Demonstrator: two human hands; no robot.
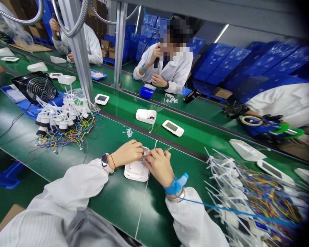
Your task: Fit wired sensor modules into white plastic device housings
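Note:
A white plastic housing (136,172) lies open side up on the green bench in front of me. Over its far end bends my left hand (128,153), fingers closed and pressed down inside the rim. My right hand (160,165) pinches at the same spot from the right, its fingertips almost meeting the left ones. What sits between the fingertips is mostly hidden. Short coloured wires (168,149) stick out behind my right knuckles. Small clear rings (129,132) lie in a pile beyond my left hand.
White parts with tangled wires are heaped at left (59,118) and right (267,195). A conveyor belt (121,104) carries a white housing (146,116) and a display unit (173,128). A blue cord (221,207) runs from my right wrist. Co-workers sit opposite; a metal post (78,51) stands left.

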